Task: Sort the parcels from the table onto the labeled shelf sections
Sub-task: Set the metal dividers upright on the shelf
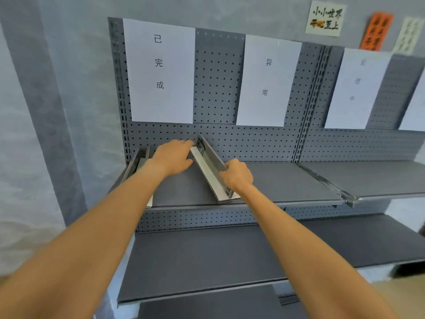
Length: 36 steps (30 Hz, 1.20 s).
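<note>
A thin, flat grey-and-white parcel (208, 163) with a black printed label stands on its long edge on the upper shelf (287, 180), tilted to the left. It sits below the gap between the sheet labeled 已完成 (161, 70) and the sheet labeled 异常 (268, 81). My left hand (172, 156) holds its far end, fingers bent against the white face. My right hand (236, 174) grips its near part from the right side. A second flat parcel (140, 157) leans at the shelf's left end, partly hidden by my left forearm.
A third white sheet (356, 88) hangs on the pegboard over the adjoining right shelf section (379, 180). A deeper lower shelf (207, 261) juts out beneath my arms. Small paper signs (325, 18) hang on the wall at the upper right.
</note>
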Each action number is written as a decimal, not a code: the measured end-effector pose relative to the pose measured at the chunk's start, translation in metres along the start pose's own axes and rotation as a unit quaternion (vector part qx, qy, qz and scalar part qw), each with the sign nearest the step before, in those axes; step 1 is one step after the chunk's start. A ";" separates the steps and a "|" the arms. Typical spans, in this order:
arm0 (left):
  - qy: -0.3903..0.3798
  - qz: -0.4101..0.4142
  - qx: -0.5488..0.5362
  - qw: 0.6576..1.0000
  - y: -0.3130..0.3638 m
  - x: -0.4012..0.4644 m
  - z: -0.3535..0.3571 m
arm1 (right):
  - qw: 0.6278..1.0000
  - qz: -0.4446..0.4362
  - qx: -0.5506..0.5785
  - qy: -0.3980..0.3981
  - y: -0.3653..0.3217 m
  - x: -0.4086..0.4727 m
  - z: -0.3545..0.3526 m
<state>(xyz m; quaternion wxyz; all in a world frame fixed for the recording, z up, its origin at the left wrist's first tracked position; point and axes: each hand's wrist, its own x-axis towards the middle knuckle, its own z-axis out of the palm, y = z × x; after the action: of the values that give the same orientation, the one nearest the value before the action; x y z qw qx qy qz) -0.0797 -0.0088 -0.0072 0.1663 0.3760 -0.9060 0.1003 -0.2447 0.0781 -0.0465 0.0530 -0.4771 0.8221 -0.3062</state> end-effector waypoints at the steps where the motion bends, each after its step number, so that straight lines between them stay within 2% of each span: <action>1: 0.002 0.008 -0.001 1.000 0.008 0.004 0.001 | 1.000 0.005 -0.008 0.009 0.007 0.001 -0.007; 10: 0.014 0.059 0.009 0.998 0.085 0.036 0.005 | 0.995 0.052 -0.055 0.061 0.083 0.009 -0.075; 16: 0.012 0.060 0.008 0.998 0.136 0.059 0.013 | 0.991 0.071 -0.085 0.081 0.140 0.015 -0.122; 29: 0.002 0.010 0.039 0.999 0.245 0.106 0.043 | 0.986 0.060 -0.137 0.074 0.255 0.050 -0.192; 36: -0.029 -0.026 0.056 0.998 0.272 0.115 0.059 | 0.984 0.045 -0.162 0.052 0.290 0.065 -0.198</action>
<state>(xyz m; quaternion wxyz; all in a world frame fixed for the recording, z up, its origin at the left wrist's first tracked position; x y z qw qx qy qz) -0.3635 0.0882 -0.0338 0.1207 0.4113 -0.8933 0.1354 -0.5730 0.2188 -0.0339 -0.0538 -0.4252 0.8831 -0.1909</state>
